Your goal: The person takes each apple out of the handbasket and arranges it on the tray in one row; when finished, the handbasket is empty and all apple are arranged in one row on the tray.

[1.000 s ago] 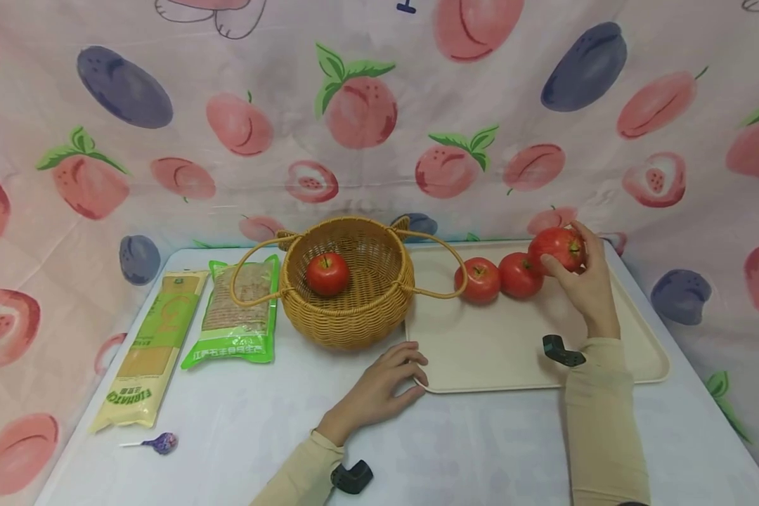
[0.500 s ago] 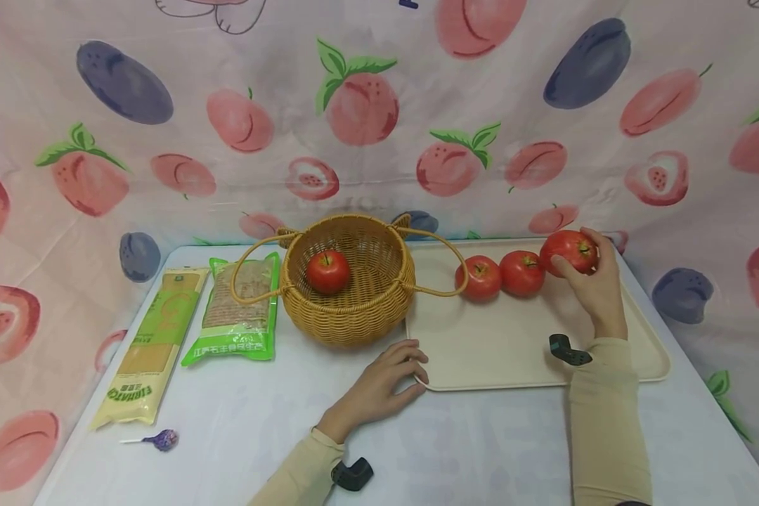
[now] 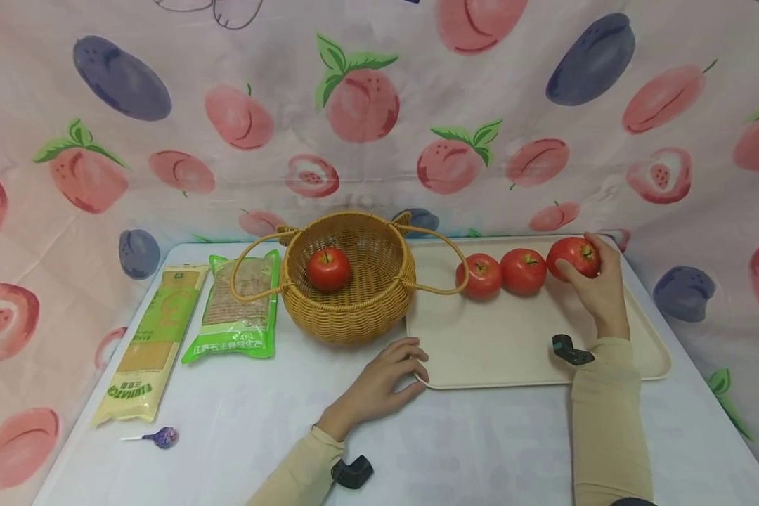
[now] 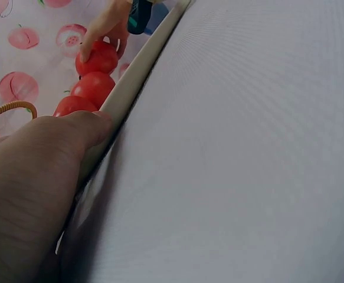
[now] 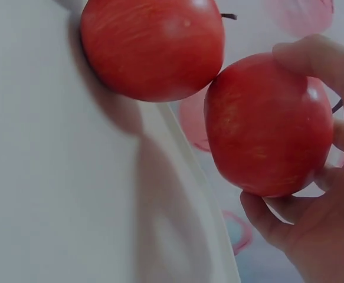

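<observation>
At the right end of a row, my right hand (image 3: 601,292) holds a red apple (image 3: 573,258) between thumb and fingers. Close up in the right wrist view, that apple (image 5: 269,127) touches its neighbour (image 5: 154,47). Two more apples, a middle one (image 3: 523,272) and a left one (image 3: 481,276), sit side by side on the cream tray (image 3: 493,344). My left hand (image 3: 382,379) rests against the tray's near left corner, its fingers loosely extended. The left wrist view has its thumb (image 4: 80,130) lying along the tray rim.
A wicker basket (image 3: 348,323) holding one apple (image 3: 328,270) stands left of the tray, one handle (image 3: 445,292) reaching over it. Further left lie a green-edged food bag (image 3: 237,302), a noodle packet (image 3: 154,344) and a lollipop (image 3: 163,437). A fruit-print cloth (image 3: 367,169) hangs behind.
My right hand has carried its apple slightly right and down to the end of the row on the tray. The left hand has stayed at the tray corner.
</observation>
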A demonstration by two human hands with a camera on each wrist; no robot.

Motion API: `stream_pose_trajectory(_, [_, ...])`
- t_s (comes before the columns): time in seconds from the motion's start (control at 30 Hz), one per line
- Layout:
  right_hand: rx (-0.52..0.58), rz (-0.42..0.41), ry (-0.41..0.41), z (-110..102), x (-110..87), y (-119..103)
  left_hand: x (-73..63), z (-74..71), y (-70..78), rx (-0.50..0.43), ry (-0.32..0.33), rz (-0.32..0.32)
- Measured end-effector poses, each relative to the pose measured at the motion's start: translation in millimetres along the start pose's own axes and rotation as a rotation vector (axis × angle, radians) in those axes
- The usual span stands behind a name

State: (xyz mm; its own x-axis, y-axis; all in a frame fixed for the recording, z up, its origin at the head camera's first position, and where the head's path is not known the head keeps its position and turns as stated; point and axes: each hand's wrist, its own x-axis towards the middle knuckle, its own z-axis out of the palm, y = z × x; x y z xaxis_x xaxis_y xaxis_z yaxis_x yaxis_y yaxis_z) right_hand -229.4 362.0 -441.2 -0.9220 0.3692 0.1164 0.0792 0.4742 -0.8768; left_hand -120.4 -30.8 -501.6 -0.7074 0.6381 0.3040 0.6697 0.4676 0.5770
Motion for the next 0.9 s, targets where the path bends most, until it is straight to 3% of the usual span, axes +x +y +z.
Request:
stream_pose_trajectory(0.3, [-0.057, 0.035, -0.052, 4, 3.4, 12, 0.8, -0.4, -1.3, 0.004, -0.003, 0.003])
stream_pose_trajectory(0.7, [-0.095, 0.023, -0.086, 9, 8.4, 21, 0.2, 1.6, -2.9, 0.033, 0.008, 0.03])
stream_pose_trajectory(0.9, [-0.082, -0.009, -0.107, 9, 8.4, 19, -0.3, 1.0, -2.8, 0.013, -0.002, 0.013])
